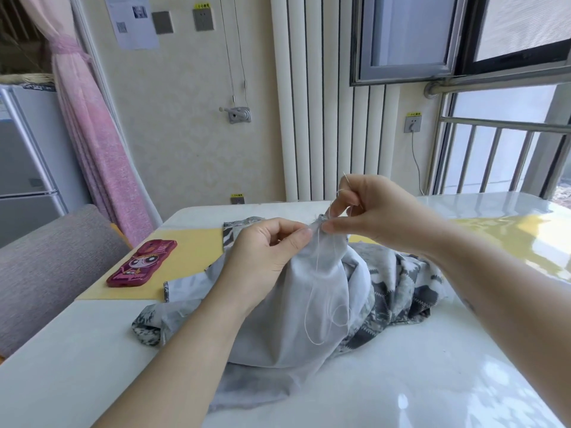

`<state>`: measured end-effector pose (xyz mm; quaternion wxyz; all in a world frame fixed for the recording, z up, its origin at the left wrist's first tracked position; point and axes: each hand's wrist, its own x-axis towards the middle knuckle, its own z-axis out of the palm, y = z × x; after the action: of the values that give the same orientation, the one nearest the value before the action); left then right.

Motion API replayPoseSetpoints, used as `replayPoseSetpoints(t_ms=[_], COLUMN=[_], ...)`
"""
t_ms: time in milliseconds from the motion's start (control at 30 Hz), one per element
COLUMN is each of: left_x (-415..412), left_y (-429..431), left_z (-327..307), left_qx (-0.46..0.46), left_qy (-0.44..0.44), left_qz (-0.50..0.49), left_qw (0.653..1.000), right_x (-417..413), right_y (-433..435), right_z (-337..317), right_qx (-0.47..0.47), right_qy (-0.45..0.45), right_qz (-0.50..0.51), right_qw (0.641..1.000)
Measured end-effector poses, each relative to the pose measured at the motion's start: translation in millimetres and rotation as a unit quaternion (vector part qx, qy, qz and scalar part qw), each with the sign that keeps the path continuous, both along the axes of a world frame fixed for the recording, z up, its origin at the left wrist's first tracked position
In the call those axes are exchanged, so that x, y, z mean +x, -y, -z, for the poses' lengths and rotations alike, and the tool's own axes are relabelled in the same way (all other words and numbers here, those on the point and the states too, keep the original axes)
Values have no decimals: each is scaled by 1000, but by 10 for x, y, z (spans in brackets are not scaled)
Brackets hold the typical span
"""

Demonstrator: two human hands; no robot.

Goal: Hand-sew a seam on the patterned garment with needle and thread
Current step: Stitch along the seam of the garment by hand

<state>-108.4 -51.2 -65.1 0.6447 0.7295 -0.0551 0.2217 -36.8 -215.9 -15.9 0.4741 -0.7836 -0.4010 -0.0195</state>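
A grey-and-white patterned garment [392,291] lies bunched on the white table [401,381], its pale inner side turned up. My left hand [265,251] pinches a raised fold of the fabric near its top edge. Just to the right, my right hand [370,208] pinches a thin needle [346,177] whose tip points up and left above the fingers. A white thread [315,304] runs from the needle down past the fold and hangs in loose loops over the pale cloth. The two hands nearly touch at the fold.
A pink phone [142,264] in a cartoon case lies on a yellow mat [191,251] at the table's left. A grey upholstered chair [52,261] stands further left. Behind the table are a white radiator [324,118], a pink curtain [92,134] and window rails [494,156].
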Motion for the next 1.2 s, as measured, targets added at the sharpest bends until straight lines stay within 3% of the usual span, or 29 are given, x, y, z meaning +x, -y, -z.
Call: replayPoseSetpoints(t_ms=[200,267,333,467,700,900,1200], left_x=[44,42,36,21,-2,-22,-7], left_y=[36,26,25,50,63,70,73], left_z=[63,55,42,29,30,8,25], left_qx=[-14,-22,-30,-33,-32,-28,-13], left_qy=[-22,-23,-25,-27,-25,-14,-6], left_qz=[-14,-19,-19,-22,-29,-29,-46], left_qw=[1000,999,999,999,999,999,999], right_x=[25,44,16,-276,-562,-541,-595], right_y=[166,252,314,328,186,174,0], right_z=[43,-25,-82,-115,110,110,193], right_qx=[-19,40,59,-54,-235,-194,-123], right_qy=[-17,-90,-77,106,107,78,70], right_qz=[79,95,127,166,95,142,97], right_qw=[997,991,987,979,962,968,985])
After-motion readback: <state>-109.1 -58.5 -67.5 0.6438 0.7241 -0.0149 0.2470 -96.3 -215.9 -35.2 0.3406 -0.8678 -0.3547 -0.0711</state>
